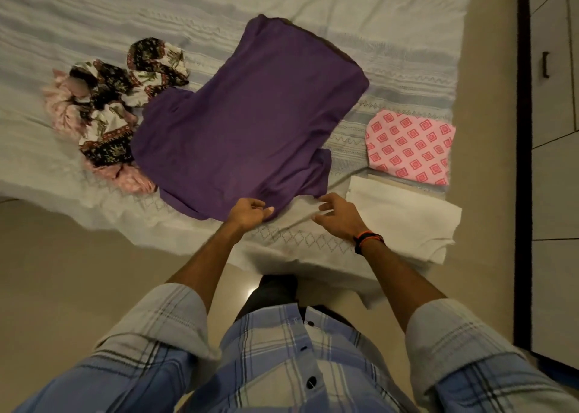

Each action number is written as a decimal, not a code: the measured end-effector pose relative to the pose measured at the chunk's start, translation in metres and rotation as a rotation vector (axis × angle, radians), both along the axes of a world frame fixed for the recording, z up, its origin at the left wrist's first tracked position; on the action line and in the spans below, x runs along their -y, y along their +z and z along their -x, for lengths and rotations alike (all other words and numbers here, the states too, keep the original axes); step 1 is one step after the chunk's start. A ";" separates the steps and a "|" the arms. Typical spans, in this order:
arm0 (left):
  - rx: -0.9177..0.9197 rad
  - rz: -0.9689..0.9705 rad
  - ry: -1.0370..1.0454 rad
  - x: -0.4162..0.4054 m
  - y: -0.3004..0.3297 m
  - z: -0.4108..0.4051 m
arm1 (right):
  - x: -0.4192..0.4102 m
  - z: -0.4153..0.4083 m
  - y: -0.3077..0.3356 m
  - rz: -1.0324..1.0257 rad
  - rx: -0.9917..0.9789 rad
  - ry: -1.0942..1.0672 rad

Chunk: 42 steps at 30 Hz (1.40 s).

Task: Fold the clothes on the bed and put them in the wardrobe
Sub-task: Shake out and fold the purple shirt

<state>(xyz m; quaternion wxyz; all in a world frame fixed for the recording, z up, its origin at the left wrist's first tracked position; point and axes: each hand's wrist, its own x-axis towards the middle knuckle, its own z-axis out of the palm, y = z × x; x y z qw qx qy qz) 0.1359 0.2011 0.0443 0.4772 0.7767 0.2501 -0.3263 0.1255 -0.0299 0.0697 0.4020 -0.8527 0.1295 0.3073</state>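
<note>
A purple T-shirt (pixel 247 124) lies spread flat on the bed (pixel 360 20), its near edge close to me. My left hand (pixel 249 213) pinches that near edge between thumb and curled fingers. My right hand (pixel 340 216) hovers just right of the shirt's near corner, fingers loosely bent, holding nothing. A crumpled heap of floral black-and-white and pink clothes (pixel 106 111) sits left of the shirt, partly under it. A folded pink garment with red squares (pixel 410 146) lies at the bed's right edge, and a folded white cloth (pixel 404 221) lies in front of it.
The wardrobe (pixel 554 130) with a dark handle (pixel 545 64) stands to the right, across a narrow strip of beige floor (pixel 488 99). More floor (pixel 62 271) shows at lower left beside the bed's edge.
</note>
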 end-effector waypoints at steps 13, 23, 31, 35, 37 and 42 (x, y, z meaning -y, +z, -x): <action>-0.101 0.046 0.271 0.034 -0.035 -0.008 | 0.032 -0.083 -0.033 0.073 -0.048 0.222; -0.132 0.093 0.704 0.084 -0.101 -0.006 | 0.047 -0.164 -0.101 0.177 0.082 0.417; -0.160 0.320 1.419 0.104 -0.147 -0.023 | 0.047 -0.212 -0.165 0.334 0.183 0.500; -0.088 0.369 1.607 0.105 -0.156 -0.028 | 0.046 -0.225 -0.180 0.255 0.144 0.433; -0.071 0.370 1.634 0.107 -0.157 -0.030 | 0.046 -0.229 -0.183 0.225 0.075 0.363; 0.086 0.562 1.697 0.109 -0.154 -0.036 | 0.048 -0.224 -0.189 0.007 -0.103 0.249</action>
